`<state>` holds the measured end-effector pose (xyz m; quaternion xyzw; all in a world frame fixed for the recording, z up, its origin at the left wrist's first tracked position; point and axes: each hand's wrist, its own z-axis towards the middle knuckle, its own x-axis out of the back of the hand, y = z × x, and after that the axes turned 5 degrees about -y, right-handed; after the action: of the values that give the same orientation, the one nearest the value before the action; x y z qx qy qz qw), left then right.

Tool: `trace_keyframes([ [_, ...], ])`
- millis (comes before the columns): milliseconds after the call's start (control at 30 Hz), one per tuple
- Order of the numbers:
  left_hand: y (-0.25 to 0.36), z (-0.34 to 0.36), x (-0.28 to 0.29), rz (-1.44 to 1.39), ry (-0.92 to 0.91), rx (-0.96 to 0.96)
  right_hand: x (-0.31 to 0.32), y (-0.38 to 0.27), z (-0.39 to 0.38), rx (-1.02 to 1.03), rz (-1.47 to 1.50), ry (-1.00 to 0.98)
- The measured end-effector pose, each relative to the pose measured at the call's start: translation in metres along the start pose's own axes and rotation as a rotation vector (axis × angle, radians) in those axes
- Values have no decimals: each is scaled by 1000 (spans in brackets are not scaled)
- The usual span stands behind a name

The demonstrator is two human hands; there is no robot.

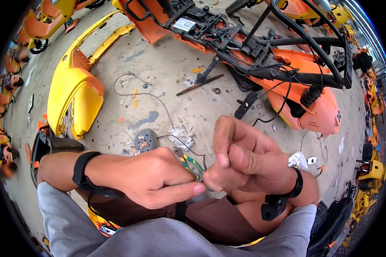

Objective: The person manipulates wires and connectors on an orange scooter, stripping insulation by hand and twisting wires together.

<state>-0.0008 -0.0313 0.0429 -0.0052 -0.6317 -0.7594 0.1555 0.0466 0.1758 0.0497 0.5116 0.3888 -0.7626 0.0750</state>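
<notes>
My left hand [152, 177] is closed, its thumb pressed along the curled forefinger. Right beside it, my right hand [259, 158] is also closed, fingers bent inward and thumb tip against the forefinger. The two hands nearly meet over my lap; whatever they pinch, if anything, is hidden or too small to name. Just beyond my left knuckles show pliers [192, 163] with green and yellow handles, partly covered by that hand; I cannot tell what they rest on. A grey clog [146, 140] with holes shows beyond my left hand.
A stripped scooter frame [244, 47] with orange panels and loose cables lies ahead on the right. A yellow body panel [79, 88] lies at left. A rusty rod [200, 85], a black pedal-like part [245, 105], a thin cable [158, 99] and a white crumpled cloth [181, 137] lie on the floor.
</notes>
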Motion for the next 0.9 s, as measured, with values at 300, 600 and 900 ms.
trace_keyframes([
  [300, 1, -4, 10, -24, -45, 40, 2, -2, -4, 54, -32, 11],
  [600, -1, -12, 12, -60, -7, -7, 2, -2, -7, 63, -64, 71],
  [900, -2, -21, 14, -33, -13, 10, 1, -8, -12, 2, -148, 135],
])
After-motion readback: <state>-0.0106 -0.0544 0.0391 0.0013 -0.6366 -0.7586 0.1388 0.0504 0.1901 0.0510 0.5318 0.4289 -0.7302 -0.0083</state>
